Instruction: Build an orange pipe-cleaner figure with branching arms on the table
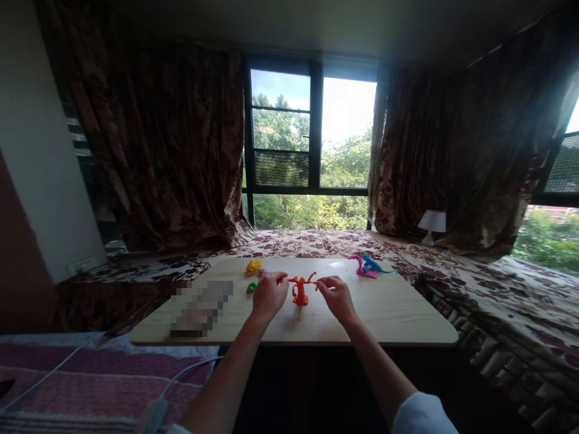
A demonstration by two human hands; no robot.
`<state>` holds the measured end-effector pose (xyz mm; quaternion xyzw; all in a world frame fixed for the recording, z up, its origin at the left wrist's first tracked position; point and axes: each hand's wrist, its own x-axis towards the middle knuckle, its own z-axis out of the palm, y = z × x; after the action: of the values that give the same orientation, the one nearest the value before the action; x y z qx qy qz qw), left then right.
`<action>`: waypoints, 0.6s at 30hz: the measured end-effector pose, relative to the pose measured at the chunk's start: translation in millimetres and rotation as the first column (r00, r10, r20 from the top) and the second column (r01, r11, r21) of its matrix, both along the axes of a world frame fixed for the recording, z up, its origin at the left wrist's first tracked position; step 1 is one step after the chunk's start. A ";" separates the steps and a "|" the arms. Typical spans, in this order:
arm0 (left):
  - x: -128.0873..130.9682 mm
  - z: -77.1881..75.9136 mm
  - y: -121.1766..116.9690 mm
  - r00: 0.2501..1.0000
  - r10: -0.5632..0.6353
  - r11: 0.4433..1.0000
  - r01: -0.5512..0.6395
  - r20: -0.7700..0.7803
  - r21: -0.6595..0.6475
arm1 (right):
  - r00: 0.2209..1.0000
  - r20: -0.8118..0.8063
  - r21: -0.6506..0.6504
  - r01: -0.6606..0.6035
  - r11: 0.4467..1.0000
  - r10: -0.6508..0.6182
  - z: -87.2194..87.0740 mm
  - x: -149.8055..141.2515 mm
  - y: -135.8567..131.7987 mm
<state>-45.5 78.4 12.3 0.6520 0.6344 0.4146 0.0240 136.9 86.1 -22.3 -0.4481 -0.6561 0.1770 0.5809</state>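
An orange modelling clay figure stands upright on the light wooden table, with a thick trunk, a wider foot and thin arms spreading from its top. My left hand pinches the end of the arm on the left side. On the other side, the fingertips of my right hand are closed on the right arm's end. Close behind my left hand lie a yellow clay lump, a green clay lump and a small pink piece.
Pink and blue clay figures stand at the table's back right. A blurred-out flat object lies at the left. Beyond are a patterned window seat, a small white lamp and curtains. A white cable runs at lower left.
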 end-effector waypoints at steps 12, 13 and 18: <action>8.2 46.6 31.6 0.875 -0.320 0.939 0.242 -0.364 -0.244 | 0.951 0.221 -0.048 0.232 0.972 -0.216 -13.4 -28.8 1.0; 9.1 47.7 33.4 0.873 -0.326 0.935 0.239 -0.363 -0.263 | 0.946 0.229 -0.054 0.246 0.968 -0.228 -13.8 -29.5 1.2; 11.9 50.2 35.7 0.862 -0.346 0.924 0.243 -0.370 -0.295 | 0.950 0.228 -0.081 0.236 0.968 -0.213 -16.3 -34.2 0.6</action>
<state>-33.6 114.1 62.5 0.8071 0.5621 0.1785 0.0303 102.7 86.7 -38.6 -0.5669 -0.6499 0.0947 0.4972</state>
